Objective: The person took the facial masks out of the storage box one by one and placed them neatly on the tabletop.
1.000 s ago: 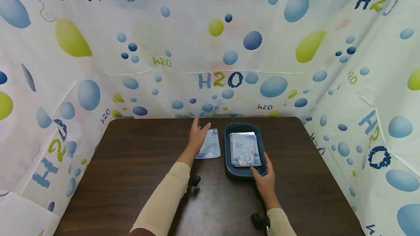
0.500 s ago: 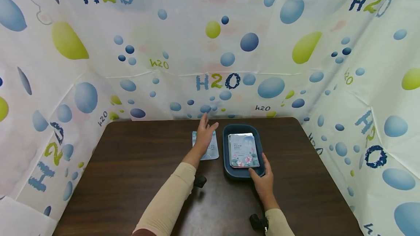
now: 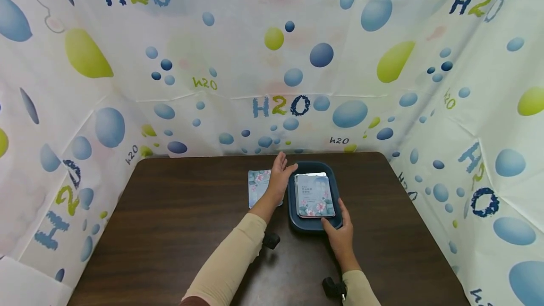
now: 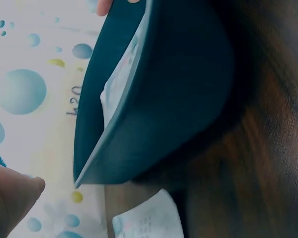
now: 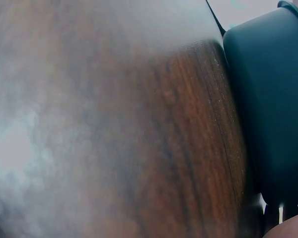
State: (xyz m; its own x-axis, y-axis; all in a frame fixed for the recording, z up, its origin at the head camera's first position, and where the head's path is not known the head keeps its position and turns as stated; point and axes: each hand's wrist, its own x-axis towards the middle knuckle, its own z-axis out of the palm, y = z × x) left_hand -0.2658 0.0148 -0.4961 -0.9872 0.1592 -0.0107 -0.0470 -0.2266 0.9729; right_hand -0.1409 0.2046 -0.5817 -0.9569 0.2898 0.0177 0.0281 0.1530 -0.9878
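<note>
Left hand [image 3: 278,181]: moved rightward since half a second ago, now just beside the far left corner of a dark blue, round-cornered oblong tub [image 3: 307,225]; my fingers straight, thumb held apart, nothing gripped. Whether I touch the rim, I cannot tell.
Right hand [image 3: 341,237]: unmoved; I hold the tub's near right corner, thumb on the near rim, fingers along the right side.
Tub: smooth, matte, plain-walled, thin-lipped; upright on a dark brown, wood-grained table [image 3: 170,230] that carries a soft glare.
Stack: pale blue, flat rectangular printed packets [image 3: 315,196], lying inside the tub, edges slightly out of line; top one has pink flowers at its near end, small print above.
Loose packet: a single pale blue, flower-printed flat packet [image 3: 257,184] on the table, left of the tub, partly hidden by my left hand; flowers toward its far edge.
Backdrop: creased white sheeting [image 3: 238,46], printed with blue and lime drops.
</note>
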